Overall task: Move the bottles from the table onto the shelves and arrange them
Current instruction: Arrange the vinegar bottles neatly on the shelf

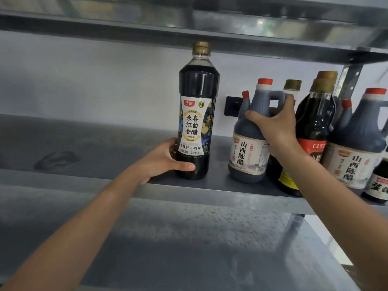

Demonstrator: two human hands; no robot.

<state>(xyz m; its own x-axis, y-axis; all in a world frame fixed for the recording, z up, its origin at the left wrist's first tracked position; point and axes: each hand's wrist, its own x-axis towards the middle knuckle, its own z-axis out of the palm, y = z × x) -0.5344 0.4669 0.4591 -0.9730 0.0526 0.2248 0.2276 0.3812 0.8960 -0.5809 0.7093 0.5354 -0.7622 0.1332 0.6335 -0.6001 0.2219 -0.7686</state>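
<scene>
The left hand [165, 158] curls its fingers [184, 165] round the tall bottle [197, 114] at its base, upright on the shelf [105, 143] left of the handled jug [249, 143]. The right hand [275, 124] grips that jug's shoulder. I'd slide the bottle snug beside the jug, kept upright.

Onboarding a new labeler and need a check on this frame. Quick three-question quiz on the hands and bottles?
1. True or false: the left hand holds the tall bottle near its base, upright on the shelf.
2. The right hand holds: A) the jug at its handle; B) a bottle's cap; C) nothing.
3. Fill in: the tall bottle's cap is ___ in colour.
Key: 1 true; 2 A; 3 gold.
</scene>
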